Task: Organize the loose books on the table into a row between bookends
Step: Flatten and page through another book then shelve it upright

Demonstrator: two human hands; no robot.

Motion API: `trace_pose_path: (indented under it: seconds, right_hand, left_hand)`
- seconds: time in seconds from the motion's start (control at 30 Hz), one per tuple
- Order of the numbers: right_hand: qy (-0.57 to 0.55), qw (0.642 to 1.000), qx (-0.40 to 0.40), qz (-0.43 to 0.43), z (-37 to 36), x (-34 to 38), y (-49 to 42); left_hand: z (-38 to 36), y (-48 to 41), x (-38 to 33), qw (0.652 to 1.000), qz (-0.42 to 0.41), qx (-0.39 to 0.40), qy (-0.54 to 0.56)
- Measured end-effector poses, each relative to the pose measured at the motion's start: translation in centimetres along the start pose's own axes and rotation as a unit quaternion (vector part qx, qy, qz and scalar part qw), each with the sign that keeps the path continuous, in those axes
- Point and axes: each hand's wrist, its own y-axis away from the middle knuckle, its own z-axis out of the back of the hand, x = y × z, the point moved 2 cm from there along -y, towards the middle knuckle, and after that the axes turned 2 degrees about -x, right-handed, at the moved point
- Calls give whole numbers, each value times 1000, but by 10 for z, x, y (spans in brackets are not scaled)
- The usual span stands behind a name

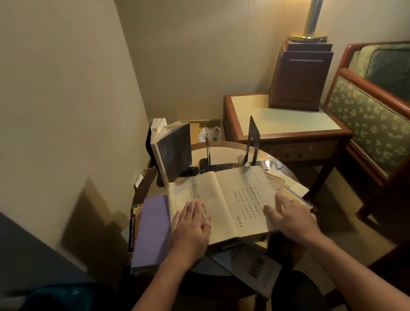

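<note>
Left hand [192,224]: palm down, fingers straight and close together, pressed flat on the left page of the open book [229,201]; forearm comes in from the lower edge.
Right hand [291,215]: laid on the outer edge of the right page; thumb stretched onto the paper, fingers loosely straight; whether a fingertip hooks under the edge cannot be told.
Open book: lies flat on a heap of loose books on the near half of the round table [221,153]; its printed columns are blurred.
Purple book [153,230]: flat, touching the open book's left edge.
Grey book [257,269]: barcode up, under the heap, overhanging the table's near rim.
Dark book [175,151]: upright at far left, pages fanned at the top.
Thin bookend [207,144]: upright, seen edge-on, just right of the dark book; black bookend [253,139]: upright, pointed top, farther right; bare tabletop between the two.
Cardboard box [212,124]: behind the table's far rim; holds a white plastic bag [210,133] and yellowish paper.
Side table [284,120]: just beside the round table on the right; carries a wooden lamp base [302,77].
Armchair [379,122]: beside the side table; wall close on the left.
</note>
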Motion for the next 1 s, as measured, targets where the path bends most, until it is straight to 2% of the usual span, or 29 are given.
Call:
trace_pose_path:
  seconds: [0.13,0.2,0.3,0.4,0.5,0.63,0.7,0.8,0.87,0.93,1.0]
  right_hand:
    - [-113,993,-17,-26,11,13,2]
    - [-160,986,-17,-35,23,19,4]
    - [-263,964,9,-36,45,32,6]
    - [-340,937,77,-32,65,53,7]
    - [-360,923,136,-12,75,77,13]
    - [-323,931,165,44,78,106,21]
    - [-289,938,176,74,77,122,26]
    - [-238,948,183,107,71,145,34]
    - [-220,950,192,111,63,162,42]
    - [-178,955,199,128,50,178,46]
    - [-106,960,201,163,31,190,49]
  left_hand:
    - [2,1,1,1000,16,-5,-5]
    - [3,4,6,997,63,-16,-40]
    - [8,10,12,987,152,-19,-38]
    - [11,10,13,983,181,-4,9]
    - [16,5,15,981,185,-13,58]
    - [23,1,25,963,205,-47,168]
    - [24,2,32,939,212,-56,264]
    - [36,9,28,879,183,-108,428]
    - [48,13,21,839,190,-133,492]
    - [57,17,19,787,221,-151,555]
    - [61,18,18,733,221,-134,629]
